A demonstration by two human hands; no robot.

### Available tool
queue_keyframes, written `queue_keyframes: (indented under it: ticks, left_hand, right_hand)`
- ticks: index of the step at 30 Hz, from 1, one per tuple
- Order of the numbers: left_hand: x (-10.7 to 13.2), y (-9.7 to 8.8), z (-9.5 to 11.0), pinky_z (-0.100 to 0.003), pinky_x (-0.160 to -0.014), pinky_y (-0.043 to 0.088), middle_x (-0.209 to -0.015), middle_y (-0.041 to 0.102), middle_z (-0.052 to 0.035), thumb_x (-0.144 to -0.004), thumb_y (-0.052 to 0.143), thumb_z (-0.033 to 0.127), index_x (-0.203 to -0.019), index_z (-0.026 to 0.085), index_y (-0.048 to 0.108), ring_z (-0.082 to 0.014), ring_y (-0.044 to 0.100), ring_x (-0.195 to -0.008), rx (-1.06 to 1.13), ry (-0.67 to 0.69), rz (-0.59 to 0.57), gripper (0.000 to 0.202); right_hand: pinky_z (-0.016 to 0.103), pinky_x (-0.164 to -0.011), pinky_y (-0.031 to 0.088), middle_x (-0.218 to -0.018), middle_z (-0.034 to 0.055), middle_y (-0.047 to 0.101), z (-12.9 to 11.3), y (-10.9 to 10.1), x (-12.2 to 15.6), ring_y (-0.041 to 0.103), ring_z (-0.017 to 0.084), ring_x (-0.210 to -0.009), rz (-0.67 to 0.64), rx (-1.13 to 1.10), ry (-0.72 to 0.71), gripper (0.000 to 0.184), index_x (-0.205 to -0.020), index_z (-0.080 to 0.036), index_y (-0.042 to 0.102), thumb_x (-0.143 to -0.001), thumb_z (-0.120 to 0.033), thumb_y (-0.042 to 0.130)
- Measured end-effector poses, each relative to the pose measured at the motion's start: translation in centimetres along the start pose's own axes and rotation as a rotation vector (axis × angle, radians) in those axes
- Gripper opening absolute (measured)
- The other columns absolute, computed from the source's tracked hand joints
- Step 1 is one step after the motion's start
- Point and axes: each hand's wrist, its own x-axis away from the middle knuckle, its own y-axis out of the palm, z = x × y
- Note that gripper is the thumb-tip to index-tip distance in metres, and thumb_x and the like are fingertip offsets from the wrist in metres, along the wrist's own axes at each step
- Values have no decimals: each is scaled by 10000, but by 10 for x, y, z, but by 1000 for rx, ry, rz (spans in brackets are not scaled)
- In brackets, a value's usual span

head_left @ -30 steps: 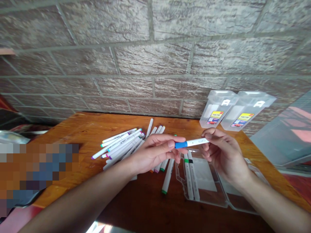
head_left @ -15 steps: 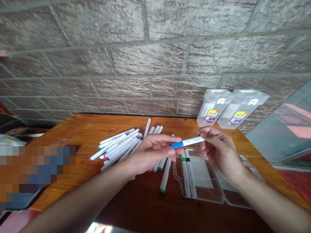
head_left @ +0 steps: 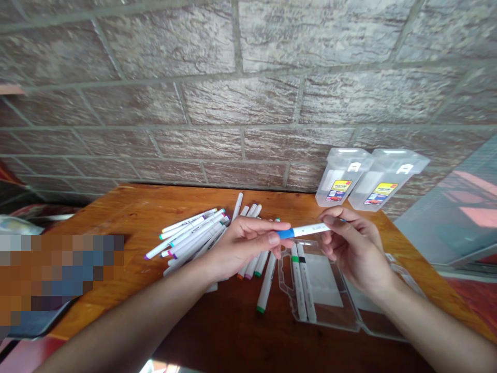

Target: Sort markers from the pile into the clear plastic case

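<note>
I hold a white marker with a blue cap [head_left: 305,230] level between both hands, above the wooden table [head_left: 128,207]. My left hand [head_left: 243,246] pinches the blue cap end with thumb and fingers. My right hand [head_left: 355,248] grips the other end of the barrel. Just below lies an open clear plastic case [head_left: 330,290] with two markers [head_left: 302,282] in it, one green-capped and one black-capped. A pile of several white markers [head_left: 194,230] with coloured caps lies to the left behind my left hand.
Two closed clear marker cases [head_left: 363,178] lean against the brick wall at the back right. A single green-tipped marker [head_left: 266,285] lies by the open case. A blurred patch covers the table's left side. The table's right edge is near my right forearm.
Both hands stay on the blue-capped marker and have barely shifted; my left thumb now covers more of the blue cap. The view moved slightly.
</note>
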Motion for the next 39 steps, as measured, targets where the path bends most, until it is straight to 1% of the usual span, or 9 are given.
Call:
queue_keyframes:
  ticks: [5,9,15,20,21,27,32,36,39]
  left_hand:
    - [-1,4,0,-307,-704,544,-903,822,-124,-838,831,368,-1034,206,844,-182,720,-733,104,-12,-4,255]
    - [-2,6,0,-297,-676,536,-885,815,-134,-832,836,364,-1015,190,846,-191,721,-744,119,-8,7,253]
    - [0,1,-1,-259,-710,544,-962,823,-112,-840,832,319,-1088,232,832,-140,713,-722,12,-13,2,263]
    - [0,-1,-3,-256,-688,551,-1042,817,-116,-821,841,251,-1135,246,816,-219,763,-901,-64,-14,-1,315]
    - [0,-1,-3,-257,-689,551,-1043,817,-116,-820,841,244,-1137,247,816,-220,762,-905,-68,-15,-1,318]
    - [-2,0,-2,-272,-709,535,-945,822,-121,-827,840,316,-1076,213,837,-134,687,-680,27,-28,27,269]
    - [-4,1,-2,-281,-710,517,-924,814,-146,-845,824,327,-1087,173,832,-134,661,-673,99,-46,28,287]
    - [-5,0,-2,-272,-730,515,-937,813,-152,-893,778,321,-1125,159,818,-123,657,-686,100,-50,21,286]
    - [-5,-2,-2,-268,-728,518,-935,815,-146,-886,785,329,-1127,162,817,-124,661,-688,79,-52,23,295]
  right_hand:
    - [175,-331,333,-515,-28,594,-1,-1,1,478,85,-365,-11,-1,-42,237,-785,-198,687,-741,-350,863]
    - [180,-332,336,-516,-28,594,0,-3,1,474,86,-367,-10,20,-61,237,-788,-198,690,-751,-362,857]
    - [185,-326,336,-514,-32,590,1,-4,-1,472,87,-364,6,60,-82,239,-785,-202,679,-769,-375,843]
    - [179,-329,350,-511,-32,591,1,-4,-1,475,83,-362,3,61,-89,238,-779,-202,679,-776,-375,842]
    - [179,-331,354,-511,-32,592,1,-4,0,478,83,-364,4,63,-91,232,-782,-203,682,-778,-372,840]
    - [185,-323,362,-513,-29,605,2,-5,1,492,93,-358,14,89,-117,199,-793,-210,690,-796,-355,826]
    - [185,-331,390,-523,-30,619,4,-8,0,513,99,-367,24,120,-136,188,-808,-215,691,-813,-351,820]
    - [181,-346,416,-530,-31,627,6,-11,-1,519,97,-379,26,144,-159,194,-834,-212,695,-828,-360,820]
    - [177,-353,426,-538,-31,633,7,-11,-1,526,94,-388,30,158,-169,192,-847,-212,699,-839,-361,818]
